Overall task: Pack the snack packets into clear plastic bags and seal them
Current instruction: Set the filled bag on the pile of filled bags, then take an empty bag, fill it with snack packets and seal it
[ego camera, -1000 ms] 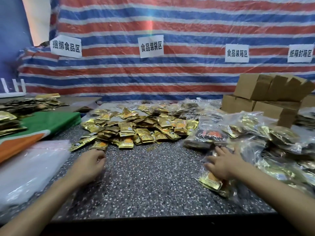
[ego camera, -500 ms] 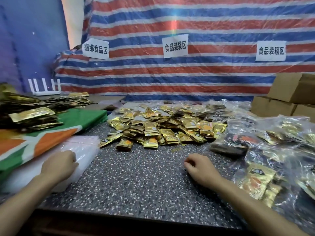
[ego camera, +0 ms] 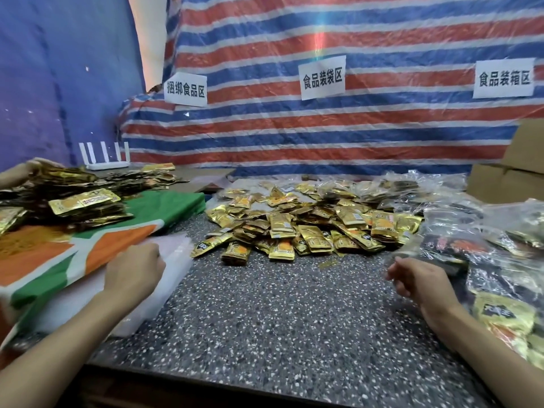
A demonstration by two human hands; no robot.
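- Your left hand had moved from the packets to the empty bags — fingers curled, grip not determinable.
- Your right hand had left the filled bag — loosely curled, empty.
- Packets remained piled centrally; a new bag appeared due.

Striped tarpaulin wall behind speckled table

My bare left forearm comes in from the lower left corner, angled up and to the right. It ends in my left hand, back upward, fingers curled under so that I cannot see their tips or whether they pinch anything. My bare right forearm enters from the lower right, angled up and left, and my right hand shows loosely curled fingers with nothing visible in them, well apart from the left.
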